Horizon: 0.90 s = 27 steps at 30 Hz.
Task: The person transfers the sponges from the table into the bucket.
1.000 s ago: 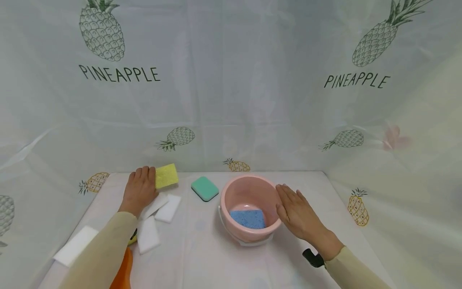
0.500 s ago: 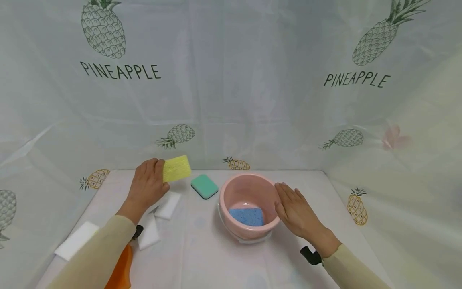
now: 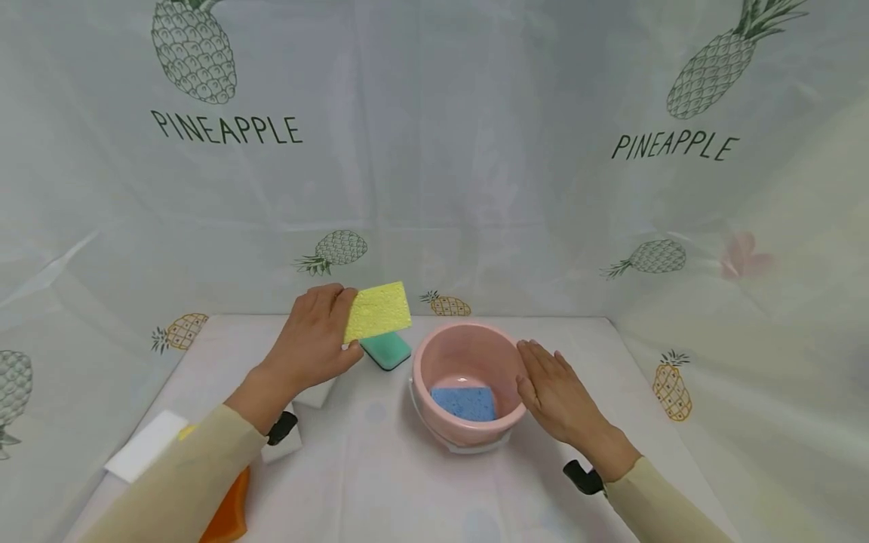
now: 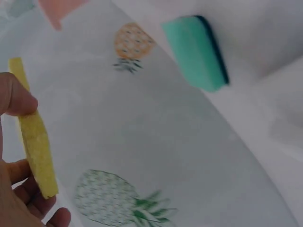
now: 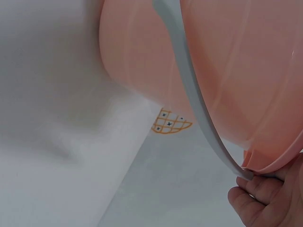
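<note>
Through my cameras I saw one blue sponge (image 3: 464, 404) inside the pink bucket (image 3: 468, 354). Left of it, the left hand (image 3: 305, 339) pinched the yellow sponge (image 3: 377, 311); the right hand (image 3: 560, 396), fingers extended, touched the bucket.

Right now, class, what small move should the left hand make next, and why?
Probably move the yellow sponge rightward over the pink bucket. The left hand holds it up, left of the bucket's open top; the right hand is at the bucket's right side, and a blue sponge lies inside.
</note>
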Motion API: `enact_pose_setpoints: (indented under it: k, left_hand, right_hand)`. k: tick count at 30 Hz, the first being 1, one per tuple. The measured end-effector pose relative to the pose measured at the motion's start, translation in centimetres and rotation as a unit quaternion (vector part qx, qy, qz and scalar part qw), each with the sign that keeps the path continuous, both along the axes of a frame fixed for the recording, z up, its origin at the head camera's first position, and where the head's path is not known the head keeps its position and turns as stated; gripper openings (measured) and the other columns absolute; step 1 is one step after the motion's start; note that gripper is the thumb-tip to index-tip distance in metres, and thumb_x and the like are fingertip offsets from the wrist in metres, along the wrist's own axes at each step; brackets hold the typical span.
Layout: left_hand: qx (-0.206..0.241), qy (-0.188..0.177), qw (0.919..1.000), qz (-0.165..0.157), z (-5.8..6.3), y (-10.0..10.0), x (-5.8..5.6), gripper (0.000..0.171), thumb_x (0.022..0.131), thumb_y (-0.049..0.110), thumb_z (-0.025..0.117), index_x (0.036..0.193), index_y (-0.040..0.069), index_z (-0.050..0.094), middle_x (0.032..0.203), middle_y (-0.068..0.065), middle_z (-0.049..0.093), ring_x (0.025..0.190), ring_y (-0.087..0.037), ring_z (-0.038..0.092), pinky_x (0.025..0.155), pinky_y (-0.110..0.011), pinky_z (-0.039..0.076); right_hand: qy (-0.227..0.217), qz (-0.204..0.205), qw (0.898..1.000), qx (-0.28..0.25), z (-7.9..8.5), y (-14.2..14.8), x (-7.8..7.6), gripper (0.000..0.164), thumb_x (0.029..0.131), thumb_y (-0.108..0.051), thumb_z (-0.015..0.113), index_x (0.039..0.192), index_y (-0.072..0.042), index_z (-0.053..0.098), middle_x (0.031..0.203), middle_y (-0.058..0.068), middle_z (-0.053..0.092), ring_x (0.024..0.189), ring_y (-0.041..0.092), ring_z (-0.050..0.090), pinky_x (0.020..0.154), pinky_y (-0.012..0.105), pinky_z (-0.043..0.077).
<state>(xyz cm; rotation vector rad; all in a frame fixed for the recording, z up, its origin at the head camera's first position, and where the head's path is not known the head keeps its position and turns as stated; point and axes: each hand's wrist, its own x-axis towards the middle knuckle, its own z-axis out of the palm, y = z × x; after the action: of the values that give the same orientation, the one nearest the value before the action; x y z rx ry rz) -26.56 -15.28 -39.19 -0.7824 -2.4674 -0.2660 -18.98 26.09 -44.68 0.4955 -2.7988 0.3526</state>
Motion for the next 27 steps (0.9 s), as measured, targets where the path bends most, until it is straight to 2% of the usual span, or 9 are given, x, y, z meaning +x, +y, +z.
enact_pose_setpoints:
  k: [4,8,14,18,22,27]
  left_hand:
    - [-0.021,-0.024,0.9994,-0.014,1.5,1.8,0.9,0.07,0.083,0.029,0.062,0.143,-0.005,0.048,0.137,-0.024,0.053,0.13,-0.04,0.048,0.109,-0.057,0.039]
    - [-0.038,-0.036,0.998,-0.035,2.2,3.5,1.5,0.069,0.083,0.031,0.061,0.142,-0.002,0.049,0.136,-0.021,0.053,0.13,-0.036,0.048,0.111,-0.055,0.038]
    - [-0.05,-0.042,0.9956,-0.068,2.4,5.9,1.7,0.07,0.081,0.032,0.063,0.141,0.0,0.052,0.134,-0.016,0.055,0.128,-0.033,0.049,0.11,-0.053,0.038]
    - [-0.056,-0.052,0.9942,-0.076,2.6,7.1,1.7,0.067,0.085,0.038,0.063,0.14,0.001,0.055,0.133,-0.014,0.056,0.127,-0.032,0.05,0.109,-0.052,0.039]
    - [-0.064,-0.077,0.992,-0.077,2.9,8.2,1.8,0.07,0.09,0.049,0.064,0.141,0.002,0.055,0.133,-0.012,0.056,0.127,-0.03,0.05,0.109,-0.052,0.038]
    - [-0.091,-0.114,0.9862,-0.079,3.0,9.5,2.0,0.081,0.091,0.064,0.063,0.144,0.004,0.054,0.134,-0.011,0.055,0.126,-0.029,0.05,0.109,-0.051,0.039]
  right_hand:
    - [-0.002,0.0,1.0,-0.004,0.0,0.0,0.0,0.058,0.11,-0.028,0.045,0.156,0.007,0.042,0.16,0.023,0.047,0.151,0.043,0.042,0.123,0.065,0.029]
    - [-0.01,-0.004,1.0,-0.005,0.1,0.0,0.1,0.058,0.11,-0.029,0.044,0.157,0.006,0.041,0.161,0.023,0.046,0.152,0.042,0.041,0.124,0.064,0.027]
    - [-0.012,-0.006,1.0,-0.005,0.2,0.0,0.1,0.058,0.111,-0.029,0.044,0.157,0.006,0.041,0.162,0.023,0.046,0.152,0.042,0.041,0.124,0.064,0.027]
    - [-0.011,-0.009,1.0,-0.004,0.2,-0.1,0.1,0.058,0.111,-0.029,0.044,0.157,0.006,0.042,0.161,0.023,0.046,0.152,0.042,0.041,0.124,0.064,0.027]
    - [-0.011,-0.012,1.0,-0.003,0.1,-0.2,0.1,0.058,0.111,-0.03,0.044,0.157,0.006,0.042,0.161,0.023,0.046,0.152,0.042,0.041,0.124,0.064,0.028]
    - [-0.011,-0.014,1.0,-0.004,0.1,-0.2,0.2,0.058,0.111,-0.03,0.043,0.157,0.006,0.042,0.161,0.023,0.047,0.152,0.043,0.041,0.123,0.065,0.028]
